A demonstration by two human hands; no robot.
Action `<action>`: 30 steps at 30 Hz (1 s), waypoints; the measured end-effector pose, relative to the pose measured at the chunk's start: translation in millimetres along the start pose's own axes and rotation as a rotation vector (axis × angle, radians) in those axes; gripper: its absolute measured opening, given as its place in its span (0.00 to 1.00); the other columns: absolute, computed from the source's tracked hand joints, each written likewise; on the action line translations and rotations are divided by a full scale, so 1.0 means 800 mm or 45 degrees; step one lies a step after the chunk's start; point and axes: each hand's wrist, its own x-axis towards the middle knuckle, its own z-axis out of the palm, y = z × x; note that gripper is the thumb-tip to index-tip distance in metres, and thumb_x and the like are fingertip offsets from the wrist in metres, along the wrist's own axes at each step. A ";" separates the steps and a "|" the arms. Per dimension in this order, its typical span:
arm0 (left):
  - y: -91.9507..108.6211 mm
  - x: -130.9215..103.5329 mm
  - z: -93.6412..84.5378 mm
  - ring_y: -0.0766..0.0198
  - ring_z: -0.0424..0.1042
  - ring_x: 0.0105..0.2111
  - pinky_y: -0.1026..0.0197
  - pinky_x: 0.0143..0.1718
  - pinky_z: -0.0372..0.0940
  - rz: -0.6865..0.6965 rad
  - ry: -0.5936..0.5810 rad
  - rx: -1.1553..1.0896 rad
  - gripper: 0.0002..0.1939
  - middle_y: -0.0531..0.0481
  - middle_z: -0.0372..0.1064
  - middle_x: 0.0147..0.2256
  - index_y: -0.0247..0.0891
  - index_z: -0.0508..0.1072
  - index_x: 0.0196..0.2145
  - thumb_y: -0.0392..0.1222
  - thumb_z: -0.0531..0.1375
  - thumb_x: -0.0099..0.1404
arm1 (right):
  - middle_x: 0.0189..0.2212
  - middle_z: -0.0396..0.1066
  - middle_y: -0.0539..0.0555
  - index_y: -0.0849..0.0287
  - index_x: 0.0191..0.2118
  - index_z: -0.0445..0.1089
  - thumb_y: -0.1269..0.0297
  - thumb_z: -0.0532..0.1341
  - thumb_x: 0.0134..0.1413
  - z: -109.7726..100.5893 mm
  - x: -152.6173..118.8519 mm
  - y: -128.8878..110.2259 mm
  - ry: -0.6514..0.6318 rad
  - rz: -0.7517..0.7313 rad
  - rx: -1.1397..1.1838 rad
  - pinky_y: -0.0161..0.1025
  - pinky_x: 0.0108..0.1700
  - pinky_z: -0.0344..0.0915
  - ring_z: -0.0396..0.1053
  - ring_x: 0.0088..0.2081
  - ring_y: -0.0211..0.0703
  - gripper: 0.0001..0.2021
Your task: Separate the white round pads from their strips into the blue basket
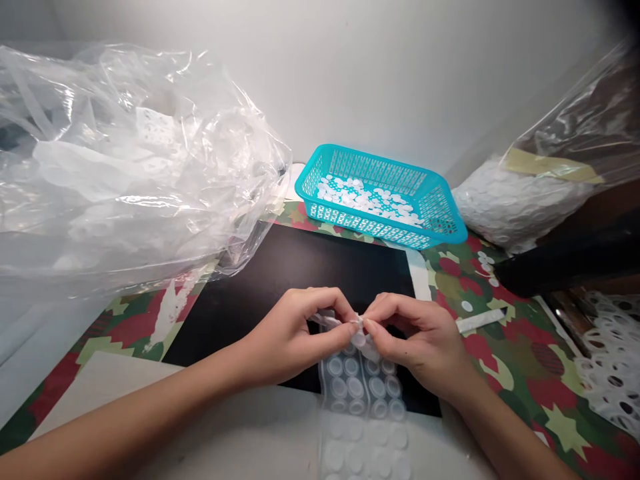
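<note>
Two hands pinch a small white piece over a strip of round white dots.

The left hand [305,327] and the right hand [423,333] meet just below the middle of the picture, each with finger and thumb pressed on the white piece [359,323]. The dotted strip [367,387] runs under them to the bottom edge, partly over a black mat [300,267]. Above, a blue basket [385,230] holds many white discs [360,198]. A big clear bag [125,167] fills the upper left, and a bag of white bits [520,200] sits at the upper right.
</note>
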 end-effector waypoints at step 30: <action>-0.022 0.016 -0.023 0.66 0.71 0.31 0.63 0.34 0.65 0.114 0.450 0.201 0.15 0.52 0.72 0.33 0.40 0.66 0.48 0.39 0.57 0.63 | 0.30 0.74 0.51 0.59 0.32 0.74 0.57 0.67 0.47 -0.013 0.027 0.028 0.387 0.106 0.294 0.33 0.34 0.66 0.69 0.32 0.38 0.11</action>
